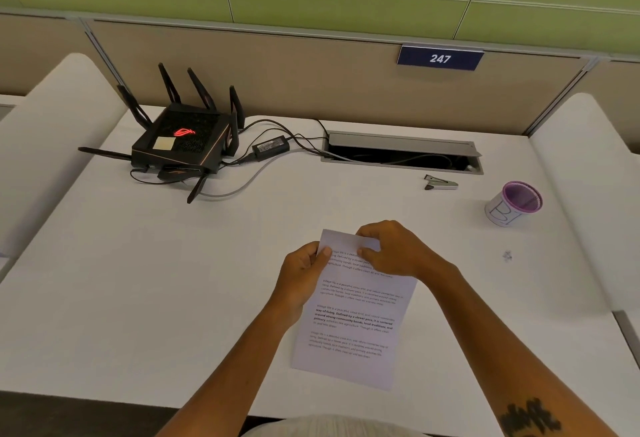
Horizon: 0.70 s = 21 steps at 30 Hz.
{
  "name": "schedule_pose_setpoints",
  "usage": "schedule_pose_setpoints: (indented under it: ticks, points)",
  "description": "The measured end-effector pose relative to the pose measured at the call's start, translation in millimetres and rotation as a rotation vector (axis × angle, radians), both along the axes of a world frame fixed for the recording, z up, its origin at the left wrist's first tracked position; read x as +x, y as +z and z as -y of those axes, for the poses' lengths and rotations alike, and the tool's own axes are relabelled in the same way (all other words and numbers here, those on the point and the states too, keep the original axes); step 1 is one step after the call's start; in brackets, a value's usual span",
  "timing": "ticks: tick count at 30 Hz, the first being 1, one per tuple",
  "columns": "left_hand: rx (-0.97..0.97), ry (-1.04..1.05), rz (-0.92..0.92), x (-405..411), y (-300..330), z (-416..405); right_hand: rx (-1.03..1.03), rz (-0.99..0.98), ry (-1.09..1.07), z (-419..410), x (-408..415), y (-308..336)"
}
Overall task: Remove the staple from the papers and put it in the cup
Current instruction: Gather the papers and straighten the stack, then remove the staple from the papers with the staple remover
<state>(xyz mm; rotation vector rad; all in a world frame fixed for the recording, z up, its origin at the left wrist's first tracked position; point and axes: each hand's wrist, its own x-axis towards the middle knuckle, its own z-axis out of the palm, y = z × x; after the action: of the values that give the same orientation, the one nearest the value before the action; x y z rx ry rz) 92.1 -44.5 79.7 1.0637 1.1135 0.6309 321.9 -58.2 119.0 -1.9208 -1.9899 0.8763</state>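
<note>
Both hands, left hand (304, 274) and right hand (391, 249), pinch the papers (353, 325); staple remover (440, 183) and cup (516, 202) stand beyond.

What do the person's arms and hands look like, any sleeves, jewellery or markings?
Both forearms are bare as far as the picture shows, with no sleeves, and no watch or bracelet at either wrist. No rings show on the left hand or the right hand. The right forearm carries a dark tattoo near the lower edge of the picture; its design is cut off and unclear.
</note>
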Motion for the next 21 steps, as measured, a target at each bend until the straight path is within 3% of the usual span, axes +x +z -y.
schedule_pose_setpoints:
  ticks: [12, 16, 18, 21]
  points:
    - [0.048, 0.072, -0.119, 19, -19, -21, -0.051, -0.127, -0.066, -19, 17, -28]
    - [0.086, 0.067, -0.191, 18, -34, -32, -0.012, -0.225, -0.231, -29, 46, -40]
    - [0.077, 0.057, -0.201, 18, -41, -36, 0.016, -0.164, -0.325, -38, 71, -50]
    - [0.076, 0.040, -0.238, 17, -50, -41, 0.028, 0.091, -0.433, -54, 113, -66]
